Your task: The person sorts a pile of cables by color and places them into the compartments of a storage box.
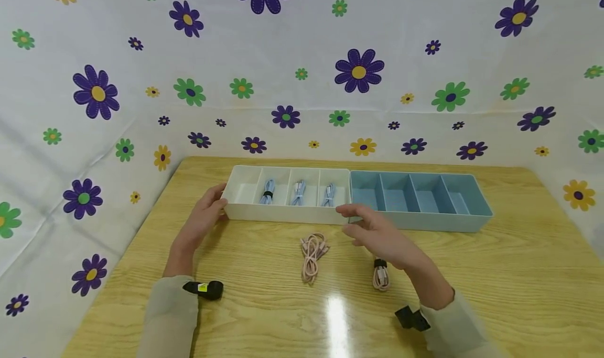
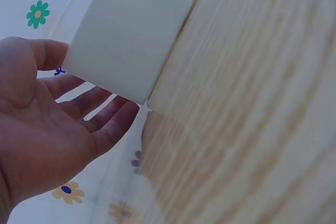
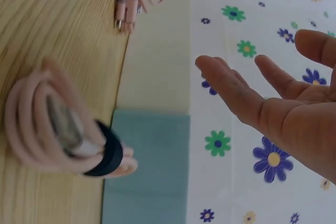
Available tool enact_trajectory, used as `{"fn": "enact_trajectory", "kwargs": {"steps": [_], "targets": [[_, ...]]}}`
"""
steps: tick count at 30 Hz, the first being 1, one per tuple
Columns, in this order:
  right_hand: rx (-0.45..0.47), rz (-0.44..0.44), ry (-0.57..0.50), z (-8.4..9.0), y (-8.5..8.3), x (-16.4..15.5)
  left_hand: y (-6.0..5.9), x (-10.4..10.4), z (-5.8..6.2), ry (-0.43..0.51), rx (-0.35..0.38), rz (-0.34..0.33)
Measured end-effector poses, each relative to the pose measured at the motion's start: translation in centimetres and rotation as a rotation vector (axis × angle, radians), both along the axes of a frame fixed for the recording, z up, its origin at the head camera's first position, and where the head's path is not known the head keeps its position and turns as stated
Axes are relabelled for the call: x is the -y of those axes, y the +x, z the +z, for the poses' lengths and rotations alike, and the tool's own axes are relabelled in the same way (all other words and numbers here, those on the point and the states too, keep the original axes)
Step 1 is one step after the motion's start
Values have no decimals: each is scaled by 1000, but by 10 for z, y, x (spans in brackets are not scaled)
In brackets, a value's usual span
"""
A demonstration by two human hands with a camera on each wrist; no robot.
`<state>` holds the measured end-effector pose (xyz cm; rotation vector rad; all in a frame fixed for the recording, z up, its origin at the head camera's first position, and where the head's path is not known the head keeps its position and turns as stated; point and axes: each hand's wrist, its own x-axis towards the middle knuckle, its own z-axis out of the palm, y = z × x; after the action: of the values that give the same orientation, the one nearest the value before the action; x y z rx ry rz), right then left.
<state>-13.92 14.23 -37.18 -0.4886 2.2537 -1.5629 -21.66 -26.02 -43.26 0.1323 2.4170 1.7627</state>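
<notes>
- Evidently squaring it up, the left hand (image 1: 204, 217) lies with straight fingers flat against the white tray (image 1: 245, 211)'s left end.
- Right hand (image 1: 377, 236) hovers open near where the trays meet, gripping nothing.
- Two pink cables (image 1: 312, 250) lie on the table (image 1: 495, 274), nearer than the blue tray (image 1: 472, 219).

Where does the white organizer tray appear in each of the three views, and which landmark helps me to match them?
Head view: the white tray lies at centre left on the wooden table, the left hand at its left end.
Left wrist view: the tray's outer wall fills the upper left, above the fingers.
Right wrist view: only its pale wall shows, centre, above the blue tray.
Shared landmark: the flowered cloth.
</notes>
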Motion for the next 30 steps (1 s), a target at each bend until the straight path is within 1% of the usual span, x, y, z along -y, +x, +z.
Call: {"fn": "enact_trajectory", "kwargs": {"steps": [4, 12, 15, 19, 22, 25, 27, 30], "targets": [[-71, 48, 91, 1, 7, 13, -1, 0, 0, -13, 0, 1], [-140, 101, 195, -7, 13, 34, -2, 2, -2, -23, 9, 8], [-137, 136, 229, -9, 16, 39, -2, 2, -2, -20, 7, 8], [-109, 211, 299, -12, 20, 44, -1, 1, -1, -17, 7, 6], [-111, 253, 336, -15, 22, 44, -1, -1, 0, -15, 6, 5], [-121, 258, 361, -16, 23, 44, -1, -2, 1, -17, 2, 7], [-142, 249, 408, -17, 23, 45, -1, -1, 0, -23, 0, 11], [-147, 232, 493, -19, 22, 47, -1, -1, 0, -22, -2, 11]]}}
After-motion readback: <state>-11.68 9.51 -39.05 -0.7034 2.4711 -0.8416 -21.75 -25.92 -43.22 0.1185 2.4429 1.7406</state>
